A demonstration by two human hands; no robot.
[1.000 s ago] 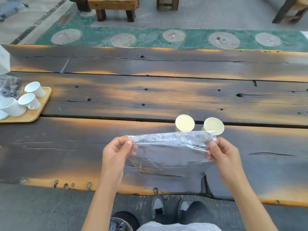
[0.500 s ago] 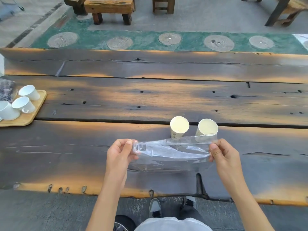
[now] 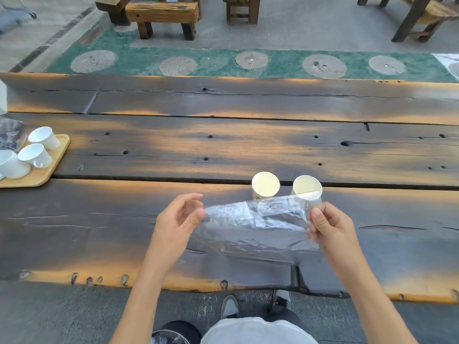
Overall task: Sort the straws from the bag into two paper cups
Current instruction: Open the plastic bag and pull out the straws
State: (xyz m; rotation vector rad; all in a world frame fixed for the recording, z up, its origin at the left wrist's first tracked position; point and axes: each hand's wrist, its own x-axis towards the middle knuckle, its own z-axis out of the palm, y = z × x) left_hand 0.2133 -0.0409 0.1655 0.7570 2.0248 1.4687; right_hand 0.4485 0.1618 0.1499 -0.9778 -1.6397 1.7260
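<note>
Head view, looking down: nearest, a grey shirt hem [image 3: 258, 330], dark trousers and two shoes [image 3: 229, 306] on grey paving, with a round dark object [image 3: 176, 332] by the left foot — too cut off to identify. Just above, the pale, notched near edge of a dark plank table [image 3: 99, 244].

Over that near plank, held up off the wood between two bare forearms, a clear plastic bag [image 3: 255, 227], stretched sideways and crinkled. Left hand [image 3: 173, 224] at the bag's left end: thumb tip touching the film, fingers curled above with a gap showing — pinching or just touching, cannot tell. Right hand [image 3: 330, 227] clenched on the bag's right edge, thumb pressed on the near face, fingers behind. Straws not clearly made out inside; only glare and faint pale streaks through the film.

Just beyond the bag's top edge, two paper cups standing upright side by side, apart from each other, mouths open and empty — left cup [image 3: 265, 184] and right cup [image 3: 307, 187], lower parts seen through the plastic.

Far left on the middle plank, a wooden tray [image 3: 57, 157] carrying white mugs [image 3: 34, 155], with a dark crumpled bag [image 3: 11, 135] behind them.

Beyond the table, a green strip of ground set with round stone discs [image 3: 252, 59], then wooden benches [image 3: 162, 17] on pale paving.
</note>
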